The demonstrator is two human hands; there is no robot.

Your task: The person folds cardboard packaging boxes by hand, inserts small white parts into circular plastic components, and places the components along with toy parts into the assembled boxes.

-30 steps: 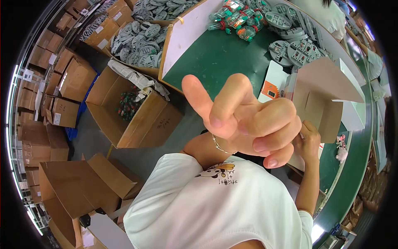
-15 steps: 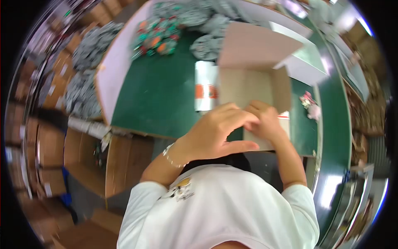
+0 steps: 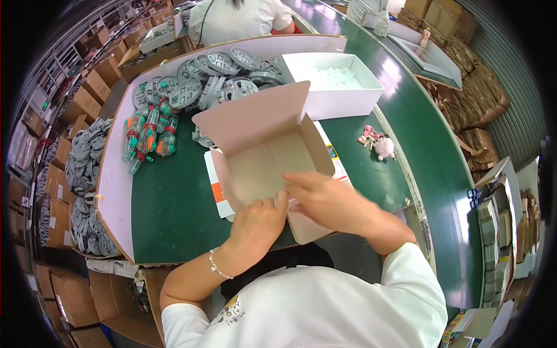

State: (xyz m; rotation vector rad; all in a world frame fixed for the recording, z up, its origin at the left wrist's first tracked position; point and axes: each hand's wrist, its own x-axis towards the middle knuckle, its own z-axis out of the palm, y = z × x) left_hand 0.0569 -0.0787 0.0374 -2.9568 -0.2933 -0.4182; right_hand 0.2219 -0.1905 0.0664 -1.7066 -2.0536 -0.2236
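An open cardboard box (image 3: 261, 165) stands in front of me, brown inside, its lid (image 3: 255, 116) raised at the back. My left hand (image 3: 259, 226), with a bracelet at the wrist, is closed on the box's front edge, the fingers curled. At the front right corner my right hand (image 3: 328, 200) grips the same edge, fingers bent over it and slightly blurred. A front flap (image 3: 308, 228) juts toward me below the right hand. Flat printed sheets with orange and white (image 3: 217, 194) lie partly under the box.
Grey round plastic parts (image 3: 220, 64) are heaped at the back, beside clear bottles with green and orange pieces (image 3: 149, 136). A white box (image 3: 342, 101) with whitish contents and a pink plush keychain (image 3: 380, 145) are on the right. A co-worker (image 3: 235, 23) sits beyond the partition.
My view has turned, and the box appears further left and tilted. Both hands have come down onto its front edge; earlier the left hand was above it with thumb spread.
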